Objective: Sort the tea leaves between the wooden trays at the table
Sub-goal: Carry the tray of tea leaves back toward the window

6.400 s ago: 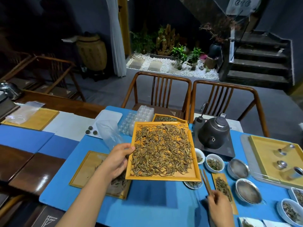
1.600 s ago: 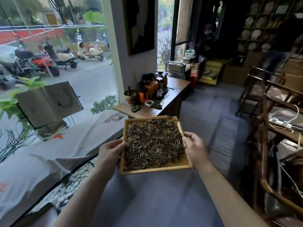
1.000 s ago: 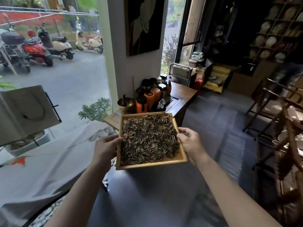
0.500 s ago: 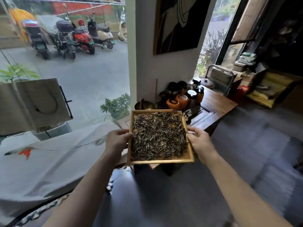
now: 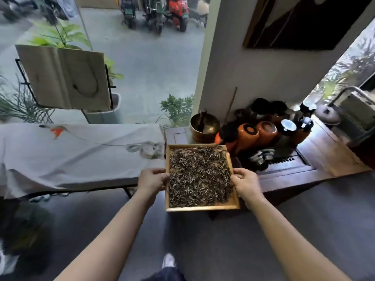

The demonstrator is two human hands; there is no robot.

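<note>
I hold a square wooden tray [image 5: 202, 208] level in front of me, above the grey floor. It is covered with dark, thin tea leaves [image 5: 198, 176] that reach nearly to its rim. My left hand [image 5: 152, 179] grips the tray's left edge, thumb on top. On the opposite edge, my right hand [image 5: 245, 184] holds the tray in the same way. The blue-clothed table with the other trays is out of view.
A low dark wooden side table [image 5: 304, 165] stands just beyond the tray, crowded with orange jars [image 5: 257, 134], a brass bowl [image 5: 205, 124] and small teaware. To the left is a bench draped in grey cloth [image 5: 71, 151], backed by a window. My shoe [image 5: 168, 260] shows below.
I left the blue table carrying the tray, took it in both hands and walked toward the window. The side table and draped bench have drawn closer.
</note>
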